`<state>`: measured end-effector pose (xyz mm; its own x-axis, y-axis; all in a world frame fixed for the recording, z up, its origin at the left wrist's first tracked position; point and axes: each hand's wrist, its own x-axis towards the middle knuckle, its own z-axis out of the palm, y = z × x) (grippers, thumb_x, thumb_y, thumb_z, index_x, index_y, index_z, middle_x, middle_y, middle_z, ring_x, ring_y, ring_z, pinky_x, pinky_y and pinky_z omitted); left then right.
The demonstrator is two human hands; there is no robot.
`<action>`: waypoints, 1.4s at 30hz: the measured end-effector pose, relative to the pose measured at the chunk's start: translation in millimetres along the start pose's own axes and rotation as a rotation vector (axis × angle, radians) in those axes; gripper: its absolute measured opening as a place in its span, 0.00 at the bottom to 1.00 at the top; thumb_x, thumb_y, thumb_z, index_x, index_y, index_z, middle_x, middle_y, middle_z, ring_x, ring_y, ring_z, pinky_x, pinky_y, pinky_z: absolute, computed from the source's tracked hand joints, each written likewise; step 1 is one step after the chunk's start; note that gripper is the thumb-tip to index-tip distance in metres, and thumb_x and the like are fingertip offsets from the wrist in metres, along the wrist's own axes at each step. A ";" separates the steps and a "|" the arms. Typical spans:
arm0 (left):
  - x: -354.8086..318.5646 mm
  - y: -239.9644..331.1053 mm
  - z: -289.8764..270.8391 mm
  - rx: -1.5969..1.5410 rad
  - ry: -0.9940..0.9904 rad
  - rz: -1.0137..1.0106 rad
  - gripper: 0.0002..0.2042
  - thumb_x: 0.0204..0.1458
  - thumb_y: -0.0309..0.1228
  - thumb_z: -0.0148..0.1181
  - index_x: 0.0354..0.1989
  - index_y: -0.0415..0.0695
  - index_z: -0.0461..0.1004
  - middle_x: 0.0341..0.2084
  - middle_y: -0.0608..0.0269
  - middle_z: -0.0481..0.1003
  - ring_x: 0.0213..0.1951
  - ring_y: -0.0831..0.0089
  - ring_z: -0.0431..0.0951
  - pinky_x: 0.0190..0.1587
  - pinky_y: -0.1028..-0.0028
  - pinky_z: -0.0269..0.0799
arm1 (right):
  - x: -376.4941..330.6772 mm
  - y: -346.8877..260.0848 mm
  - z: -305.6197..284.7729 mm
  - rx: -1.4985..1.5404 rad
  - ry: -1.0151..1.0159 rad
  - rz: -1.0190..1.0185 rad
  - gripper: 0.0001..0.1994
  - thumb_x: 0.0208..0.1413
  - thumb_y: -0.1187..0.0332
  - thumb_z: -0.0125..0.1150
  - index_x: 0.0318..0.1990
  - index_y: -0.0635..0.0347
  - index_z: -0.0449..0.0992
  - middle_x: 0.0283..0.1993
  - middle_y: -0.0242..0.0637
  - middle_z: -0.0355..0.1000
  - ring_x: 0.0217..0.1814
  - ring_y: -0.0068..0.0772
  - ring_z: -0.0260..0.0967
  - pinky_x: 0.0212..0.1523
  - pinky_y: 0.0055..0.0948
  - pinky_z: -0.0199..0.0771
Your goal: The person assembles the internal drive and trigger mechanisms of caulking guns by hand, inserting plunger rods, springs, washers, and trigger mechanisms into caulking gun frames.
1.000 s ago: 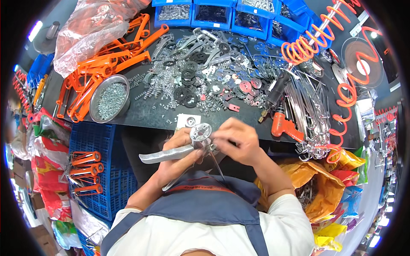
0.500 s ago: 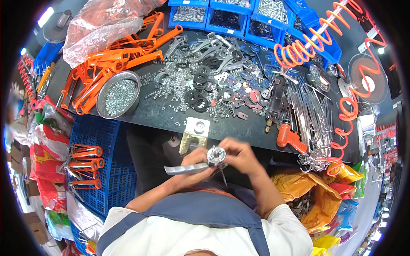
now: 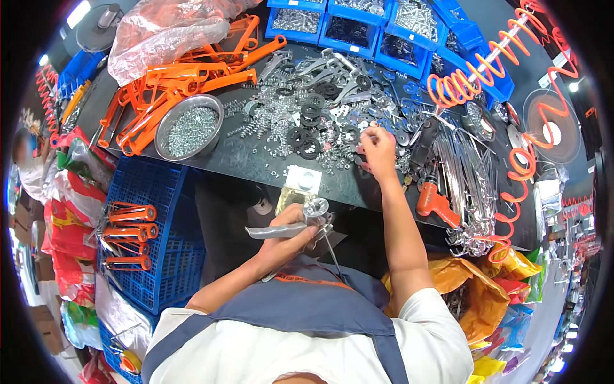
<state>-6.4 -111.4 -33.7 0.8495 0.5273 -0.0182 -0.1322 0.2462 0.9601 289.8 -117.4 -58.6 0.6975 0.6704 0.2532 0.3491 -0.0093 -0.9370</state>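
Observation:
In front of my body, my left hand [image 3: 288, 244] is closed around a grey metal handle [image 3: 276, 231] with a round, hollow head [image 3: 316, 208]. A thin metal rod [image 3: 334, 257] runs down from that head. My right hand [image 3: 378, 150] is stretched out over the right side of a pile of loose parts [image 3: 313, 121], its fingers bent together. Whatever they pinch is too small to make out. Springs, black rings, small plates and grey levers make up the pile. Just beyond my left hand, a pale metal block [image 3: 303, 179] stands at the table's front edge.
Orange frames [image 3: 185, 80] and a metal bowl of small parts [image 3: 188, 128] lie at left. Blue bins [image 3: 348, 32] line the back. On the right are an orange-handled air tool [image 3: 437, 203], hooked rods [image 3: 470, 185] and a coiled orange hose [image 3: 457, 89]. A blue crate [image 3: 163, 243] stands lower left.
My right hand has left the round head of the handle and moved forward and right to the loose parts. My left hand still holds the handle, now tilted differently. The view has shifted slightly.

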 end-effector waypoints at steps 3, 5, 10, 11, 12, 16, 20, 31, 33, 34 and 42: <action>7.6 -4.2 1.0 0.014 -0.024 0.019 0.08 0.54 0.30 0.57 0.36 0.38 0.73 0.34 0.62 0.68 0.38 0.77 0.68 0.37 0.75 0.67 | 2.2 5.0 -18.4 0.010 0.042 0.095 0.06 0.50 0.73 0.59 0.34 0.66 0.74 0.24 0.31 0.71 0.24 0.18 0.66 0.26 0.21 0.66; 14.3 -5.0 -0.1 0.117 -0.082 0.094 0.07 0.54 0.30 0.57 0.34 0.39 0.73 0.31 0.63 0.68 0.37 0.76 0.67 0.38 0.75 0.65 | -6.9 2.9 -14.8 -0.077 0.037 -0.037 0.06 0.50 0.73 0.59 0.34 0.66 0.75 0.24 0.31 0.72 0.25 0.18 0.67 0.27 0.22 0.67; 20.4 -3.5 7.0 0.161 -0.086 0.117 0.07 0.54 0.30 0.56 0.32 0.39 0.72 0.30 0.63 0.68 0.36 0.76 0.67 0.38 0.74 0.64 | -28.0 -12.7 12.1 -0.368 -0.196 -0.279 0.07 0.46 0.71 0.61 0.34 0.61 0.77 0.33 0.42 0.73 0.32 0.38 0.73 0.36 0.32 0.72; 20.3 -2.8 7.5 0.157 -0.091 0.102 0.07 0.54 0.30 0.56 0.31 0.39 0.71 0.30 0.63 0.69 0.37 0.76 0.67 0.38 0.74 0.64 | -28.9 -14.6 17.6 -0.366 -0.198 -0.279 0.07 0.46 0.71 0.61 0.34 0.61 0.77 0.33 0.42 0.73 0.32 0.38 0.73 0.36 0.32 0.72; 20.1 -1.5 8.5 0.158 -0.087 0.101 0.07 0.54 0.30 0.56 0.31 0.39 0.71 0.30 0.63 0.69 0.37 0.76 0.67 0.38 0.74 0.64 | -29.2 -16.1 22.5 -0.553 -0.229 -0.312 0.08 0.46 0.70 0.62 0.35 0.61 0.76 0.35 0.43 0.72 0.35 0.42 0.72 0.38 0.35 0.72; 16.8 6.5 9.0 0.074 -0.080 -0.053 0.07 0.54 0.30 0.56 0.32 0.40 0.71 0.33 0.62 0.68 0.38 0.76 0.66 0.41 0.72 0.64 | -23.0 -12.0 22.1 -0.638 -0.194 -0.334 0.10 0.45 0.69 0.64 0.34 0.62 0.74 0.39 0.45 0.70 0.40 0.47 0.70 0.41 0.39 0.71; 19.8 -5.5 4.2 0.144 -0.095 0.070 0.08 0.54 0.32 0.56 0.32 0.39 0.71 0.33 0.62 0.68 0.38 0.76 0.67 0.42 0.72 0.63 | -23.4 -26.2 -8.7 0.219 -0.144 0.192 0.09 0.51 0.73 0.61 0.39 0.63 0.71 0.26 0.34 0.70 0.22 0.23 0.66 0.23 0.22 0.66; 28.8 -2.9 12.4 0.242 -0.170 0.169 0.05 0.56 0.27 0.56 0.30 0.39 0.69 0.31 0.64 0.67 0.32 0.79 0.67 0.33 0.77 0.65 | -80.0 -89.1 -5.5 0.355 -0.404 -0.050 0.08 0.52 0.79 0.60 0.41 0.65 0.73 0.36 0.35 0.74 0.32 0.16 0.67 0.30 0.17 0.66; 30.4 -5.2 12.2 0.254 -0.167 0.209 0.05 0.55 0.27 0.56 0.31 0.39 0.70 0.32 0.64 0.67 0.34 0.79 0.67 0.35 0.76 0.64 | -76.8 -96.6 -7.2 0.387 -0.381 -0.029 0.08 0.52 0.79 0.60 0.40 0.65 0.73 0.35 0.35 0.74 0.32 0.16 0.67 0.30 0.17 0.67; 30.8 -6.0 11.2 0.272 -0.167 0.255 0.06 0.55 0.28 0.56 0.31 0.39 0.70 0.32 0.63 0.67 0.35 0.78 0.67 0.37 0.75 0.64 | -76.1 -97.8 -5.7 0.352 -0.420 -0.075 0.08 0.52 0.79 0.60 0.40 0.64 0.73 0.35 0.34 0.74 0.32 0.16 0.67 0.31 0.17 0.67; 18.2 0.8 18.1 -0.171 -0.084 -0.013 0.13 0.54 0.27 0.56 0.47 0.36 0.67 0.47 0.56 0.67 0.48 0.71 0.69 0.49 0.71 0.64 | -82.9 -99.8 -19.3 -0.103 -0.635 -0.353 0.11 0.58 0.68 0.56 0.43 0.64 0.78 0.43 0.35 0.72 0.41 0.18 0.65 0.43 0.19 0.64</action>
<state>18.3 -116.3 -28.2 0.8903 0.4555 -0.0004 -0.1998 0.3913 0.8983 209.2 -186.4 18.6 0.0468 0.9467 0.3186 0.5647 0.2380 -0.7903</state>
